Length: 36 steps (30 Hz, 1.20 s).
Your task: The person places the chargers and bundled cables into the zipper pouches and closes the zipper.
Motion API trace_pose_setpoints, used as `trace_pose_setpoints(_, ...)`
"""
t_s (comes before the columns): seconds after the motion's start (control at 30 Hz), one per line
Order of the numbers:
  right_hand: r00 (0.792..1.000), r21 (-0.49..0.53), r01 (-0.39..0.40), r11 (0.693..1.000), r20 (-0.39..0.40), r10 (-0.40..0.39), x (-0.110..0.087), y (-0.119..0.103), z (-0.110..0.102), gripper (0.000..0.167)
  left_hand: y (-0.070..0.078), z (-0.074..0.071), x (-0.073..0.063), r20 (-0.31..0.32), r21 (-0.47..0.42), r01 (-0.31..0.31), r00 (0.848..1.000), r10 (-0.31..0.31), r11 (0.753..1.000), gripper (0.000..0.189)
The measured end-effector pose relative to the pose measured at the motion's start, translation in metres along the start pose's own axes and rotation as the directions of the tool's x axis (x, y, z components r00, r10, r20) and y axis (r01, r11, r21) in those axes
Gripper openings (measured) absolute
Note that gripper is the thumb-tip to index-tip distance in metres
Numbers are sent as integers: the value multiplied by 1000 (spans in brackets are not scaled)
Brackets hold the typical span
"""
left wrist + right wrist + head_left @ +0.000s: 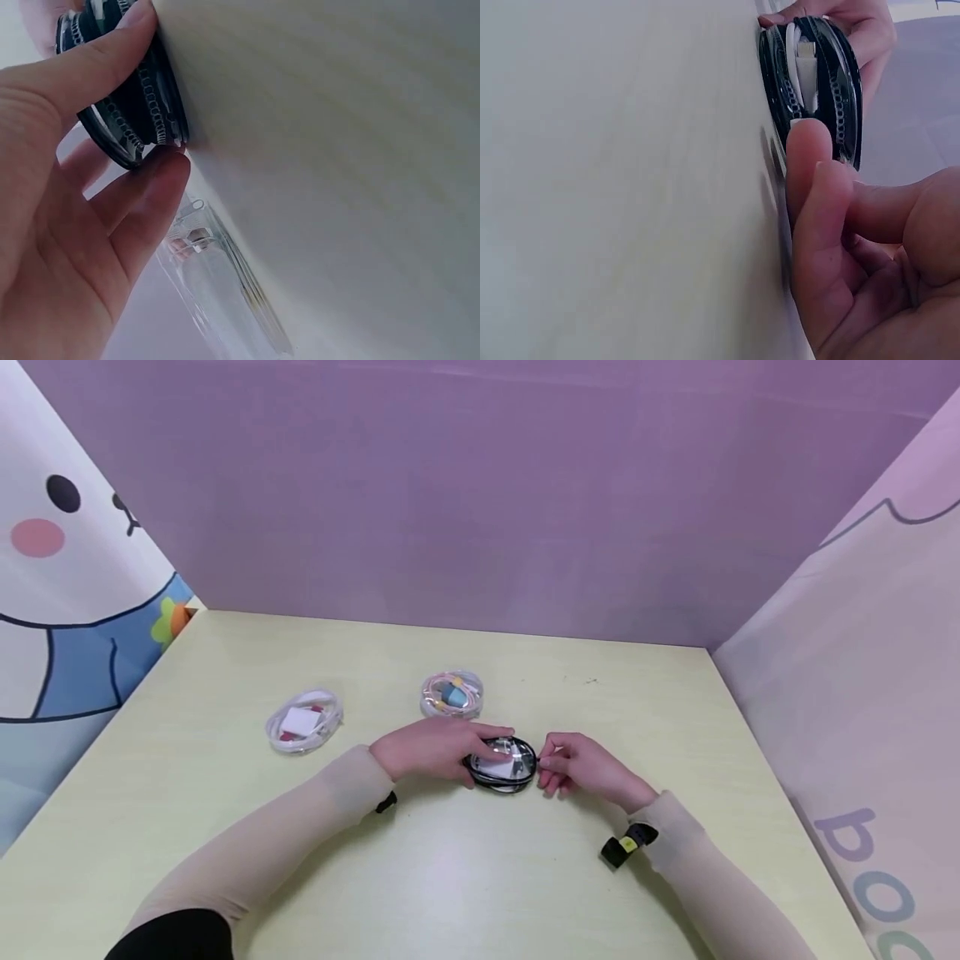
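A round black-rimmed pouch (504, 783) with a clear top stands between the hands. My left hand (442, 748) grips its left side, thumb and fingers on opposite faces. At the pouch's right edge, my right hand (581, 766) pinches with thumb and index finger at the zipper (839, 112); the fingertips hide the pull itself. The two rows of zipper teeth stand apart. Between them shows a white cable plug (806, 71). In the left wrist view the pouch (150, 97) is tilted against the table, fingers at its lower edge.
Behind the left hand lies a clear round pouch (452, 695) with a pink cable and a blue piece inside. Farther left is another clear pouch (303, 722) holding a white block. A purple wall (465, 510) borders the table's (465, 877) far edge; printed panels flank both sides.
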State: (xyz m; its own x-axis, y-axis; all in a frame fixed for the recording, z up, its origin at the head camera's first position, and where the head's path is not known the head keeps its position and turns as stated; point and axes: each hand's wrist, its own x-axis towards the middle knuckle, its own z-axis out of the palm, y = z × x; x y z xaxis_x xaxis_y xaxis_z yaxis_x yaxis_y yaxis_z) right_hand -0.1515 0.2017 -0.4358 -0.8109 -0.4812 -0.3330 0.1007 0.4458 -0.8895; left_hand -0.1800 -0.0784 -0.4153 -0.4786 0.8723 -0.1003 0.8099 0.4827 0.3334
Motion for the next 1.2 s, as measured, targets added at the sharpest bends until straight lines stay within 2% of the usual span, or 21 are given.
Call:
trace_pose_setpoints(0.43, 998, 78, -17, 997, 55, 12, -21, 4, 10, 11, 6, -1, 2, -14, 32, 21, 1000, -20, 999, 64)
trace_pose_setpoints(0.67, 994, 138, -13, 990, 106, -2, -26, -2, 27, 13, 6, 1, 0, -44, 52, -17, 999, 20, 998, 64)
trace_pose_setpoints(0.87, 999, 161, -27, 987, 48, 20, -27, -5, 30, 13, 4, 4, -3, -48, 92, -36, 998, 41, 995, 69)
trace_pose_setpoints(1.03, 997, 165, -38, 986, -53, 47, -22, -4, 24, 14, 2, 5, -5, -62, 107, -67, 995, 74, 992, 76)
trace_pose_setpoints(1.2, 989, 178, -51, 983, -130, 75, -11, -2, 15, 14, -2, 4, -4, -128, 211, -115, 981, 145, 971, 63)
